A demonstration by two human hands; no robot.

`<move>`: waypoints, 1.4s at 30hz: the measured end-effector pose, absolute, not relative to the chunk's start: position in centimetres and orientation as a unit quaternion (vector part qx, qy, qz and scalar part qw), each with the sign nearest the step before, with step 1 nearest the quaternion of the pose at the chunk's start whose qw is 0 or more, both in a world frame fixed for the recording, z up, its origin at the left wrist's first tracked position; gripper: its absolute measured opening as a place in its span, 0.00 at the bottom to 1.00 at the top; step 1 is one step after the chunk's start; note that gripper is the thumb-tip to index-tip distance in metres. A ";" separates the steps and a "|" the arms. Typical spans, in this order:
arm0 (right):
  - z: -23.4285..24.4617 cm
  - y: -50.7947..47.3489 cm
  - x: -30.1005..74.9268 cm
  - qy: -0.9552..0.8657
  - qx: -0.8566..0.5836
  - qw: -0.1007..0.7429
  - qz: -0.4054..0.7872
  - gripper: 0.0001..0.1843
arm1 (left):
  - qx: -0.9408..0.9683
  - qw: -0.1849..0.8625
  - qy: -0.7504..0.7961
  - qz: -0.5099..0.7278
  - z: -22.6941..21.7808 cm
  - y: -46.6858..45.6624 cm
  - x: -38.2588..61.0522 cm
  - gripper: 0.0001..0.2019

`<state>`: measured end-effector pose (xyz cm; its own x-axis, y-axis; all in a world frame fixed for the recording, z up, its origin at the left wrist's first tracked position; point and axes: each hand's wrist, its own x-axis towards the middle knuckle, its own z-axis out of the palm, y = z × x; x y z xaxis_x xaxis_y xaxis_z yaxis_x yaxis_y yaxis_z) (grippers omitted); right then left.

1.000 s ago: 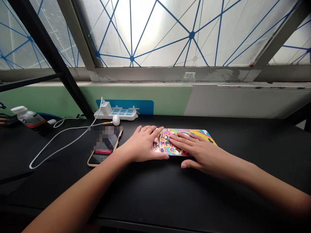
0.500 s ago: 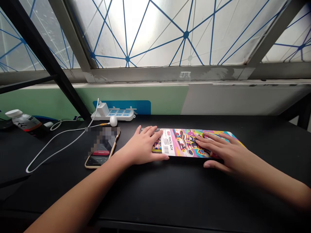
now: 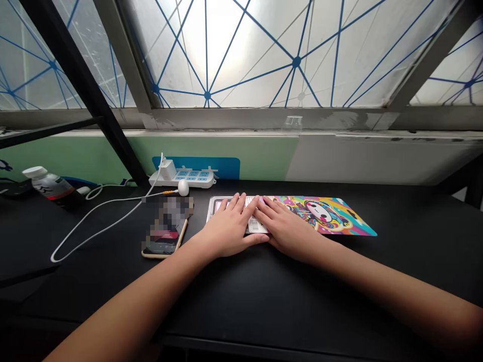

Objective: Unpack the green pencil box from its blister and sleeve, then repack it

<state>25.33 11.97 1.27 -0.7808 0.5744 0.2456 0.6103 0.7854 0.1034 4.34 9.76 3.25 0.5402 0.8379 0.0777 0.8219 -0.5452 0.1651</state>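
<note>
A long, colourful pencil box [image 3: 335, 217] with cartoon artwork lies flat on the black desk. My left hand [image 3: 231, 229] rests on its left part, palm down with the fingers stretched out, near a pale rim. Close against it, my right hand [image 3: 289, 227] lies flat over the white label area, fingers extended and pointing left. The fingertips of both hands meet there. Most of the label and the box's left part are hidden under the hands.
Left of the box lies a phone [image 3: 166, 244], partly blurred out. Behind it stand a white power strip [image 3: 194, 176] and a plugged-in white cable [image 3: 98, 206] looping over the desk. A bottle with a white cap [image 3: 49, 186] is at the far left. A window borders the back.
My right hand has slid left along the box until it meets my left hand. More of the cartoon artwork on the right now shows. The view has shifted slightly.
</note>
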 end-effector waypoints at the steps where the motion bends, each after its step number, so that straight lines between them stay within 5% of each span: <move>1: 1.2 12.3 25.2 -0.940 -0.312 0.104 -0.087 0.34 | 0.873 0.061 0.479 0.072 3.3 10.0 4.0 0.48; 22: 1.8 12.2 41.2 -0.897 -0.375 0.186 -0.141 0.41 | 0.849 0.140 0.507 0.051 4.4 12.2 0.9 0.34; 30: 4.4 3.3 32.1 -0.921 -0.248 0.184 -0.238 0.26 | 0.841 0.101 0.522 0.096 3.6 12.9 1.6 0.27; 34: 2.7 -1.3 25.9 -0.951 -0.196 0.147 -0.189 0.23 | 0.847 0.074 0.511 0.125 3.3 12.1 3.4 0.22; 39: 1.4 2.4 20.7 -0.964 -0.245 0.084 -0.058 0.38 | 0.855 0.049 0.497 0.141 2.9 11.1 4.8 0.20; 42: 1.5 5.3 19.7 -0.958 -0.263 0.103 0.045 0.36 | 0.866 0.031 0.479 0.139 2.6 11.2 4.7 0.21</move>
<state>19.68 5.34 1.47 -0.8400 0.5140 0.1737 0.4953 0.8572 -0.1413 4.68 11.18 2.64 0.5022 0.8385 0.2115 0.8213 -0.5390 0.1866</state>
